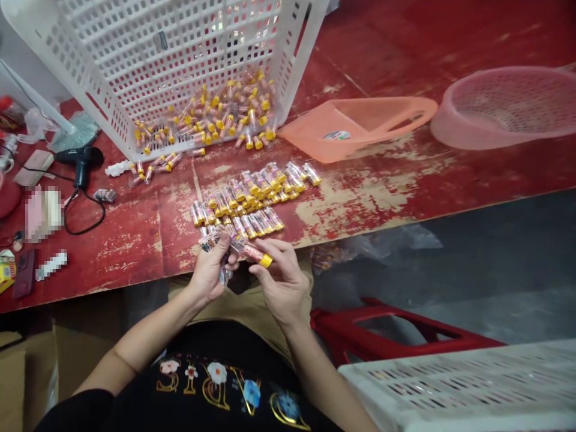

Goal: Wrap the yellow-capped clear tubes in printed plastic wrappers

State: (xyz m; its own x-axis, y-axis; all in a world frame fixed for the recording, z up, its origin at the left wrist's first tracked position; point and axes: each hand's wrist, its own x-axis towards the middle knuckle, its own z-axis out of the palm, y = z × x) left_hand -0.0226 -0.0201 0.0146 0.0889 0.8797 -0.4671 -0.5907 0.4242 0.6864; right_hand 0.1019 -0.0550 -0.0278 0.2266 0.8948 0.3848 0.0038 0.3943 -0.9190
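Observation:
At the table's front edge, my left hand is closed around a bunch of crumpled printed clear plastic pieces, partly hidden by the fingers. My right hand pinches a small clear tube with a yellow cap between thumb and fingers. The tube's contents look pink, and its uncapped end points at my left hand. Just beyond my hands, several yellow-capped tubes in printed wrapping lie side by side in rows, caps toward me.
A white plastic basket lies tipped, with loose yellow-capped tubes spilling out. Right of it are an orange scoop and a pink sieve basket. A black heat gun sits left. Below are a red stool and another white crate.

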